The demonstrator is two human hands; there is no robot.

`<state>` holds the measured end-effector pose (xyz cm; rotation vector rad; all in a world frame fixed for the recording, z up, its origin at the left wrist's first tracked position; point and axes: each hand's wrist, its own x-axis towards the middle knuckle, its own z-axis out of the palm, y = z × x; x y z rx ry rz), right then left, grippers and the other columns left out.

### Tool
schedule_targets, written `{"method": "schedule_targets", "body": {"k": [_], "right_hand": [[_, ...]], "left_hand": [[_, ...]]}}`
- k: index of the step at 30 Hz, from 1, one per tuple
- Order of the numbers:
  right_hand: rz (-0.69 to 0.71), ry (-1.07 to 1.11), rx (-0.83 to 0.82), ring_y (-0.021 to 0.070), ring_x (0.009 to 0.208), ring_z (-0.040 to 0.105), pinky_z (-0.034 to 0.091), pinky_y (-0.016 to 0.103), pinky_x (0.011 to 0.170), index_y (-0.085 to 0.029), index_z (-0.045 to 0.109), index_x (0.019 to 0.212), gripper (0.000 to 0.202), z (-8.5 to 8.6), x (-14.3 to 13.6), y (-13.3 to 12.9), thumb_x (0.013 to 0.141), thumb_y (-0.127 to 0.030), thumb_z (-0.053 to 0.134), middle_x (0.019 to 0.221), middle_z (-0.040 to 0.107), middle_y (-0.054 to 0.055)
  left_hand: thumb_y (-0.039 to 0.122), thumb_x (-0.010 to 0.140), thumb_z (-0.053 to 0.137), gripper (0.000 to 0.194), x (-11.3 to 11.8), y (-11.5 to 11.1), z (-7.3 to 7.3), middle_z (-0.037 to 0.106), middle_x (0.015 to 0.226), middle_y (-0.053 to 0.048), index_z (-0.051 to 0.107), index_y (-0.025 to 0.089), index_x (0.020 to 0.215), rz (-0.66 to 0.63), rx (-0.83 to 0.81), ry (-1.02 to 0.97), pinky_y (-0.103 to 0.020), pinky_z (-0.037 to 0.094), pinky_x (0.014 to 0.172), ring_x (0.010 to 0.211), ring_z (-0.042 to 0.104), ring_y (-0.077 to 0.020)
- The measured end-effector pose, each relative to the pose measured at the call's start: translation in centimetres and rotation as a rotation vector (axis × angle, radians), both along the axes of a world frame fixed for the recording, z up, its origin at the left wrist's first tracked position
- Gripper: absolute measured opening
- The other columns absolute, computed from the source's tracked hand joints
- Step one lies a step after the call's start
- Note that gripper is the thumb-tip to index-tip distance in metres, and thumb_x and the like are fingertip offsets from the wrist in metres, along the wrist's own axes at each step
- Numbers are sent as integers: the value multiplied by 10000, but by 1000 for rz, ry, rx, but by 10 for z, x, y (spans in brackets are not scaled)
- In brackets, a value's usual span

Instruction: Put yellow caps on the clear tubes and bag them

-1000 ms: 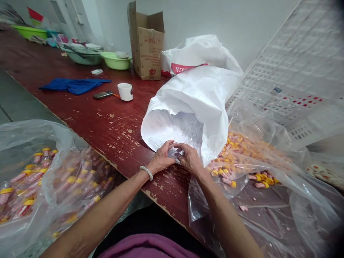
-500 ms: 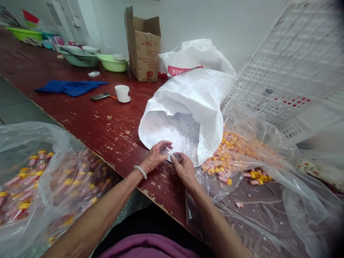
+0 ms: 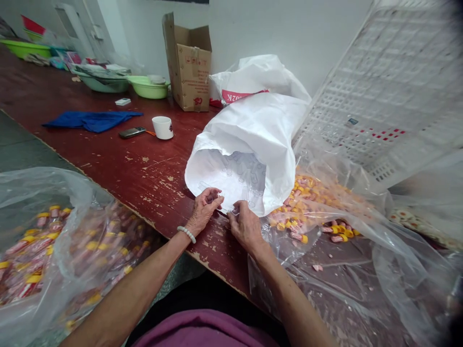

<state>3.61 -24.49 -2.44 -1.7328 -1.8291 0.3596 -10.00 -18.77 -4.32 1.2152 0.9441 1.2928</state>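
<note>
At the mouth of a white woven sack (image 3: 249,125) lying on the table, my left hand (image 3: 205,210) is closed, its thumb and fingers pinching a clear plastic tube that is mostly hidden. My right hand (image 3: 247,226) is just to its right, with fingers curled and pressed on another see-through piece, apparently a tube too; its shape is hard to make out. The hands are slightly apart. Inside the sack lie several clear plastic tubes (image 3: 253,178). Small tubes with yellow caps and pinkish contents (image 3: 298,237) lie beside the sack on clear plastic sheeting (image 3: 347,284).
An open clear bag of yellow-capped tubes (image 3: 36,241) is at the left, below the edge of the red table (image 3: 144,168). A white plastic crate (image 3: 361,86) leans at the right. Farther back are a white cup (image 3: 162,128), a phone (image 3: 132,132), blue cloth (image 3: 90,120) and a cardboard box (image 3: 191,72).
My hands have moved slightly apart; the left shifted a little left and its fingers closed more tightly. The right hand has turned, with its fingers more curled. The view has shifted slightly.
</note>
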Motion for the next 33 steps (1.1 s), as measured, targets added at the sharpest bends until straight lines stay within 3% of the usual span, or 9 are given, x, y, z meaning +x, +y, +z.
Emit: {"method": "schedule_targets", "body": {"k": [4,7,11,16,21,26,29,33], "right_hand": [[2,711,-44,123,653,539,425,253,623,-205,423,1117,444,4,-6,-2,749,-359,621,781,569,-27],[-23,999,-64,106,680,533,432,235,627,-216,460,1087,490,-1,-9,0,683,-380,685,785,526,-44],[-37,963,-89,110,721,542,447,241,671,-213,505,979,399,-9,-6,0,657,-344,703,790,531,-39],[107,1039,-151,123,798,594,479,273,742,-215,488,986,361,-9,-10,-7,700,-343,669,918,594,0],[115,914,-50,129,824,587,468,277,771,-194,517,961,265,1,-28,-13,754,-326,618,899,614,14],[114,840,-18,134,780,578,470,288,745,-201,520,987,310,7,-35,-17,776,-411,605,876,607,5],[89,804,15,150,843,572,471,302,779,-202,526,980,312,8,-34,-20,789,-441,585,938,597,25],[22,574,121,184,1022,515,432,351,914,-220,521,1012,306,11,-27,-26,817,-455,526,1065,523,56]], "left_hand": [[369,751,609,300,4,-6,4,547,718,20,588,172,976,-60,41,138,-222,418,560,590,518,-100],[249,724,592,306,8,-15,7,582,844,-19,577,186,1023,-119,190,469,-287,454,716,763,555,-160],[110,648,563,506,4,-26,4,577,926,-61,470,169,1141,-129,313,802,-416,412,879,907,546,-235],[57,607,550,701,-19,-35,-2,512,1117,-113,343,169,1267,-190,360,833,-465,367,968,1098,482,-277],[189,739,582,552,-34,-39,2,524,1197,-140,390,153,1255,-299,342,663,-422,401,961,1122,504,-259],[311,683,708,592,-33,-43,12,638,1058,-114,484,127,1199,-222,164,423,-357,492,819,938,617,-233],[317,659,739,608,-27,-50,19,630,1133,-123,523,121,1193,-267,133,242,-349,481,892,1020,604,-234],[302,693,711,623,-11,-61,25,605,1213,-101,502,159,1262,-365,116,130,-334,466,937,1083,581,-233]]}}
